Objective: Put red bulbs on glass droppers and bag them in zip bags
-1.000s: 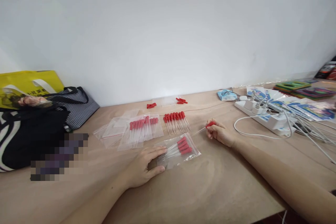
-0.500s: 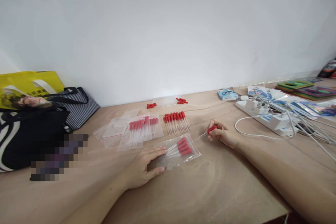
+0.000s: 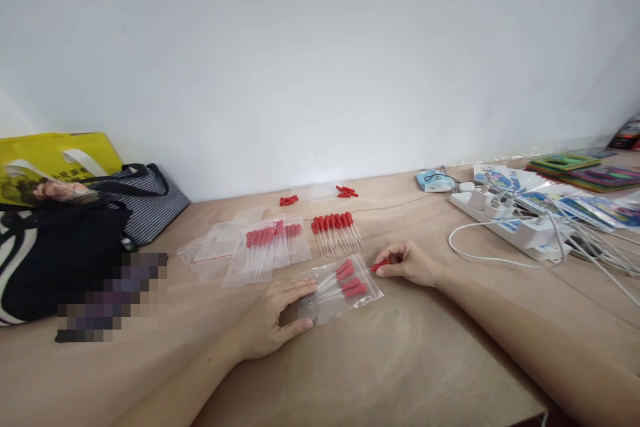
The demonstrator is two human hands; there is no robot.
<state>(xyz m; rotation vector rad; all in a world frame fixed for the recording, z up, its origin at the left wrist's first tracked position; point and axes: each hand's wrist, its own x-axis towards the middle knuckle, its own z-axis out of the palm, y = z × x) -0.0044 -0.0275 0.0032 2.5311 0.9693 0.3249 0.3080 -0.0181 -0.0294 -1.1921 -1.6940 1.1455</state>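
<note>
My left hand rests on the table with fingers stretched and thumb apart, its fingertips on the left end of a clear zip bag. Inside this bag lie several droppers with red rubber bulbs toward its right end. In a pinch, my right hand holds another dropper by its red bulb; its clear tube reaches into the bag's right end. Behind the bag is a row of loose droppers, bulbs pointing away from me. More bags with droppers lie to the left.
Loose red bulbs and a clear bag lie near the wall. At right are a white power strip with cables, a blue face mask and printed cards. Bags, including a striped one, stand at left.
My right hand has moved left with the dropper, bringing its tube farther into the bag. The droppers inside have shifted apart slightly. My left hand has stayed in place.
</note>
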